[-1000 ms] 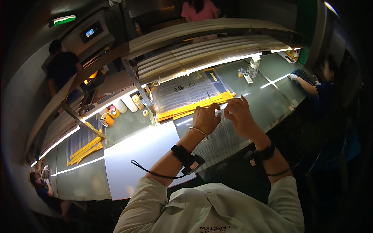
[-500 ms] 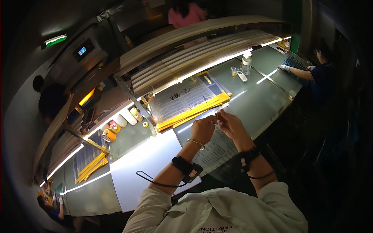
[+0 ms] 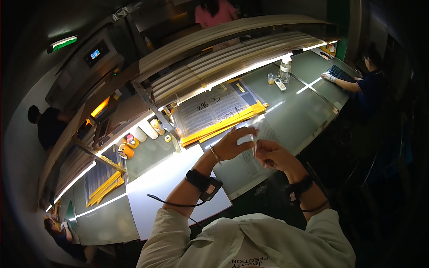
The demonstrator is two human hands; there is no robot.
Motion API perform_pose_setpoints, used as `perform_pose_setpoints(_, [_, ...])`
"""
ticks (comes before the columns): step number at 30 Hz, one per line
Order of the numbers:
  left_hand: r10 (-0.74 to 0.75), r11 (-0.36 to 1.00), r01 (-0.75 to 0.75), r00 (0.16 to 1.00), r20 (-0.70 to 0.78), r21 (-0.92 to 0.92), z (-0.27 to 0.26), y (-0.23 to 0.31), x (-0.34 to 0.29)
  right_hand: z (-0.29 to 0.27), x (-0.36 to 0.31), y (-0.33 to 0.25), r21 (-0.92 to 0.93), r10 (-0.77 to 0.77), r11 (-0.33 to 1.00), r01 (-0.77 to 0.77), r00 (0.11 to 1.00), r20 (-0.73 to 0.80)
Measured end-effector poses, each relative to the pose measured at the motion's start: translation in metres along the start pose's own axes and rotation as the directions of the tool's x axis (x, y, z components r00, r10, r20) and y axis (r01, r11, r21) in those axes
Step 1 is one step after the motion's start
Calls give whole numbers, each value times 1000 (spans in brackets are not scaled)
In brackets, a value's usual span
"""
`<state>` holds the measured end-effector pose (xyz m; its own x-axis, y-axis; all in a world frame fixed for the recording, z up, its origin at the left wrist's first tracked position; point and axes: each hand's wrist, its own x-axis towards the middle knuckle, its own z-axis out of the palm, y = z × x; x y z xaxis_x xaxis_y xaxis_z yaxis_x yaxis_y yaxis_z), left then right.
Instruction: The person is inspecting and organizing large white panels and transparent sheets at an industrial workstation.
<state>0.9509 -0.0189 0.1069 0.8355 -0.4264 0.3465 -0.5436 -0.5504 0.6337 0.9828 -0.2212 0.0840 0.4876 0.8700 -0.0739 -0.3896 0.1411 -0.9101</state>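
Note:
Over the table's front part, a clear film sheet (image 3: pixel 267 130) with fine dark print is raised at a slant. My right hand (image 3: pixel 273 154) is closed, pinching the sheet's edge between thumb and fingers. Close to its left is my left hand (image 3: pixel 232 144), fingers stretched out and thumb apart, its fingertips beside the sheet's edge; whether they touch is unclear. Just beyond the hands lies a stack of yellow-edged printed films (image 3: pixel 210 111), with dark handwriting on top.
A white lit panel (image 3: pixel 163 196) lies to my left, with tape rolls (image 3: pixel 126 151) and cans behind it. A low slatted shelf (image 3: pixel 232 56) overhangs the far side. Back right stand a bottle (image 3: pixel 284 69), a small jar (image 3: pixel 271 79) and a white remote (image 3: pixel 280 85). Co-workers stand at both table ends.
My hands have drawn slightly apart, the left one opening from a pinch. The film sheet has shifted, now showing beyond my right hand too. At the right end, a co-worker's dark sheet has tilted.

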Motion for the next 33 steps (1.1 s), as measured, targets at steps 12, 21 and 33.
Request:
perform_pose_setpoints(12, [-284,813,252,959,19,-525,25,13,-14,-4,-24,7,-129,-262,964,232,910,-322])
perform_pose_setpoints(21, [-398,808,276,907,-138,-520,3,7,-9,-61,-49,19,2,-497,822,569,719,-485])
perform_pose_setpoints(33, [-482,859,301,747,-458,-414,-67,-13,-30,-228,-197,156,7,-28,976,217,158,-987])
